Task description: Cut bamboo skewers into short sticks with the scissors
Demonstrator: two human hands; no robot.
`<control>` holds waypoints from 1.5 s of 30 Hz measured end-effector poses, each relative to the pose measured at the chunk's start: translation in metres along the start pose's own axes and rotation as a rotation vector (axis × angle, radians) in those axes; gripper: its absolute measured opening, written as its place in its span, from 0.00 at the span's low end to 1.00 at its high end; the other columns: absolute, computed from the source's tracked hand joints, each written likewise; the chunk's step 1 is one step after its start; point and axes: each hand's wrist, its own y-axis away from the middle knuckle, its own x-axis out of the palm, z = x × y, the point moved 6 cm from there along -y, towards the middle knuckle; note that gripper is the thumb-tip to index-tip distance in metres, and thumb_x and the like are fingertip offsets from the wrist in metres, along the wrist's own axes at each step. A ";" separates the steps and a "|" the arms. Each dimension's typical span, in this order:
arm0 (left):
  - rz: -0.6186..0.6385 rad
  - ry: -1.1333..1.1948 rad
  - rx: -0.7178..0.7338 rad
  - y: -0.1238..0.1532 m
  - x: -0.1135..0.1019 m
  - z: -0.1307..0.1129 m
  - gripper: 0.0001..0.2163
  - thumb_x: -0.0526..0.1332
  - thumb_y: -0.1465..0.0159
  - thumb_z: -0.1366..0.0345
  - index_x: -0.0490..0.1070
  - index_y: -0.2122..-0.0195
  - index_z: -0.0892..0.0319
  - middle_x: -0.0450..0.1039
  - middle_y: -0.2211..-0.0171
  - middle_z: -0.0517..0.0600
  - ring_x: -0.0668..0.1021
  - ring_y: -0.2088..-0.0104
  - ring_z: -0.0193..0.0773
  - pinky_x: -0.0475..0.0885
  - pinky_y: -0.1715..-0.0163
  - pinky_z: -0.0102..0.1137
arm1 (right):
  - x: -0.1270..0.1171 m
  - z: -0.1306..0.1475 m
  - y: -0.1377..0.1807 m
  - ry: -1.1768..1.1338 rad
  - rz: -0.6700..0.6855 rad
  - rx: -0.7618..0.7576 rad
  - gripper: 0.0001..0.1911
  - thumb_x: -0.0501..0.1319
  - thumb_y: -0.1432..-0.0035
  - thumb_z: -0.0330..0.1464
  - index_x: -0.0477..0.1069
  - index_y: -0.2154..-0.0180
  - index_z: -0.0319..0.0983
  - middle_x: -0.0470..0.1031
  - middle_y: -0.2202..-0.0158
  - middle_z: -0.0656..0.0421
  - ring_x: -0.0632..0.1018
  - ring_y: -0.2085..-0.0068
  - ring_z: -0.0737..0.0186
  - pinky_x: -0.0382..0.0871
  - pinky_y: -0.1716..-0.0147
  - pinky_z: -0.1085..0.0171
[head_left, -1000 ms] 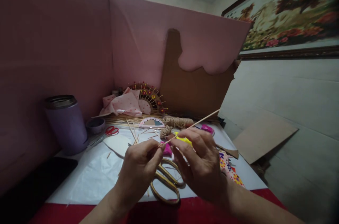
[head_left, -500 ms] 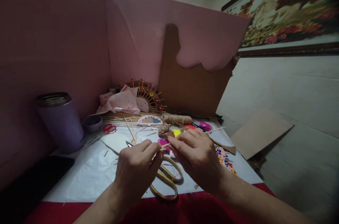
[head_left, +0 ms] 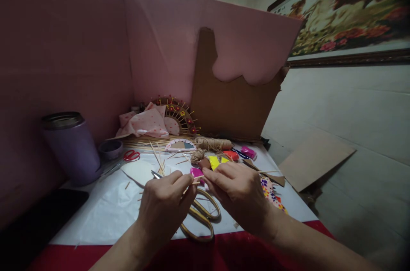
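Observation:
My left hand (head_left: pixel 163 200) pinches thin wooden skewers between thumb and forefinger; more than one tip seems to show. My right hand (head_left: pixel 238 196) grips a thin wooden skewer (head_left: pixel 268 172), which passes under its fingers and sticks out to the right. Between my fingertips, a short stretch of skewer (head_left: pixel 199 178) bridges the small gap. Beneath my hands lie large scissors with gold handles (head_left: pixel 205 218), partly hidden by my left hand. Loose skewers (head_left: pixel 156 156) lean beyond my left hand. Magenta (head_left: pixel 196 172) and yellow packets (head_left: pixel 214 161) sit just behind my fingers.
A purple tumbler (head_left: pixel 72 149), a tape roll (head_left: pixel 110 149) and red-handled scissors (head_left: pixel 131 155) stand or lie at left. Behind are a twine spool (head_left: pixel 214 143), pink cloth (head_left: pixel 144 122) and a decorated half-round fan shape (head_left: pixel 188 120). Cardboard (head_left: pixel 233 108) rises at the back.
My right hand has shifted slightly and lowered. The skewer's right end has dropped from an upward slant to nearly level. My left hand stays almost still.

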 end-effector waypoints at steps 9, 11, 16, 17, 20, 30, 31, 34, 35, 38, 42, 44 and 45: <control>0.009 -0.102 -0.056 0.003 0.004 0.002 0.12 0.55 0.39 0.67 0.66 0.80 0.59 0.65 0.84 0.44 0.69 0.84 0.31 0.59 0.82 0.27 | 0.009 0.000 0.005 -0.037 0.035 0.165 0.13 0.54 0.38 0.34 0.76 0.68 0.39 0.70 0.79 0.60 0.68 0.77 0.67 0.53 0.75 0.67; 0.012 -0.129 -0.055 0.004 0.005 0.001 0.12 0.55 0.39 0.67 0.66 0.81 0.59 0.65 0.84 0.45 0.70 0.84 0.31 0.58 0.82 0.27 | 0.010 0.001 0.006 -0.023 0.038 0.184 0.14 0.53 0.38 0.34 0.75 0.70 0.39 0.69 0.79 0.60 0.68 0.77 0.67 0.52 0.75 0.67; 0.028 -0.194 -0.076 0.007 0.010 0.000 0.12 0.55 0.40 0.67 0.65 0.81 0.59 0.65 0.84 0.45 0.70 0.84 0.32 0.56 0.82 0.28 | 0.015 0.008 0.007 0.110 0.010 0.183 0.15 0.53 0.39 0.32 0.73 0.74 0.38 0.68 0.81 0.60 0.67 0.78 0.66 0.49 0.77 0.65; 0.028 -0.199 -0.085 0.007 0.011 0.001 0.12 0.55 0.40 0.67 0.65 0.81 0.59 0.65 0.85 0.45 0.69 0.84 0.33 0.55 0.82 0.28 | 0.016 0.008 0.005 0.132 0.009 0.176 0.15 0.53 0.40 0.32 0.73 0.76 0.38 0.68 0.82 0.60 0.67 0.79 0.66 0.49 0.77 0.65; 0.066 -0.095 -0.134 0.005 0.011 0.009 0.12 0.55 0.40 0.67 0.65 0.81 0.60 0.65 0.85 0.45 0.67 0.84 0.31 0.55 0.81 0.28 | 0.013 0.003 0.000 0.088 0.042 0.128 0.15 0.54 0.40 0.31 0.72 0.77 0.37 0.70 0.81 0.59 0.67 0.79 0.67 0.49 0.77 0.65; 0.567 0.889 -0.489 0.004 0.024 0.010 0.16 0.61 0.45 0.63 0.59 0.87 0.59 0.47 0.85 0.41 0.52 0.81 0.29 0.47 0.82 0.27 | 0.009 -0.020 -0.001 -0.691 0.459 0.111 0.11 0.62 0.45 0.36 0.76 0.73 0.37 0.72 0.82 0.63 0.67 0.80 0.72 0.58 0.80 0.71; 0.584 0.870 -0.510 0.006 0.027 0.010 0.17 0.61 0.46 0.64 0.58 0.88 0.59 0.46 0.85 0.41 0.51 0.81 0.29 0.47 0.82 0.27 | 0.011 -0.017 0.000 -0.601 0.470 0.101 0.09 0.63 0.47 0.35 0.76 0.75 0.38 0.71 0.83 0.64 0.66 0.81 0.72 0.58 0.80 0.70; 0.473 0.640 -0.561 0.009 0.031 0.019 0.16 0.61 0.48 0.66 0.58 0.90 0.59 0.46 0.87 0.40 0.51 0.82 0.29 0.45 0.81 0.27 | 0.017 -0.013 0.001 -0.218 0.420 0.138 0.08 0.66 0.54 0.30 0.74 0.82 0.39 0.71 0.86 0.63 0.67 0.82 0.70 0.54 0.80 0.69; 0.417 0.570 -0.575 0.009 0.031 0.023 0.16 0.61 0.48 0.67 0.59 0.90 0.59 0.47 0.87 0.40 0.52 0.83 0.29 0.45 0.81 0.27 | 0.018 -0.012 0.001 -0.120 0.394 0.159 0.08 0.66 0.55 0.29 0.74 0.83 0.39 0.73 0.85 0.61 0.68 0.82 0.69 0.53 0.80 0.68; 0.309 0.598 -0.626 0.008 0.032 0.032 0.16 0.62 0.48 0.64 0.60 0.89 0.59 0.51 0.87 0.41 0.55 0.83 0.29 0.48 0.81 0.26 | 0.019 -0.015 0.001 -0.077 0.326 0.240 0.07 0.62 0.51 0.27 0.75 0.79 0.38 0.76 0.81 0.58 0.72 0.79 0.66 0.55 0.79 0.67; 0.389 1.034 -0.789 0.010 0.043 0.034 0.15 0.62 0.47 0.57 0.63 0.84 0.60 0.52 0.87 0.40 0.54 0.84 0.26 0.47 0.84 0.24 | 0.023 -0.025 0.004 -0.533 0.326 0.427 0.09 0.57 0.44 0.27 0.75 0.73 0.37 0.76 0.78 0.59 0.73 0.76 0.67 0.61 0.76 0.68; 0.430 1.220 -0.888 0.012 0.046 0.031 0.15 0.62 0.47 0.55 0.65 0.79 0.61 0.53 0.88 0.39 0.52 0.86 0.24 0.44 0.85 0.23 | 0.030 -0.029 0.009 -0.836 0.379 0.596 0.10 0.56 0.43 0.32 0.73 0.72 0.36 0.74 0.79 0.59 0.71 0.79 0.68 0.60 0.80 0.70; 0.427 1.290 -0.925 0.013 0.046 0.029 0.15 0.62 0.47 0.55 0.65 0.78 0.62 0.54 0.88 0.39 0.51 0.87 0.23 0.43 0.86 0.23 | 0.034 -0.029 0.012 -0.975 0.409 0.693 0.11 0.57 0.43 0.35 0.71 0.72 0.36 0.74 0.80 0.60 0.70 0.80 0.69 0.59 0.82 0.71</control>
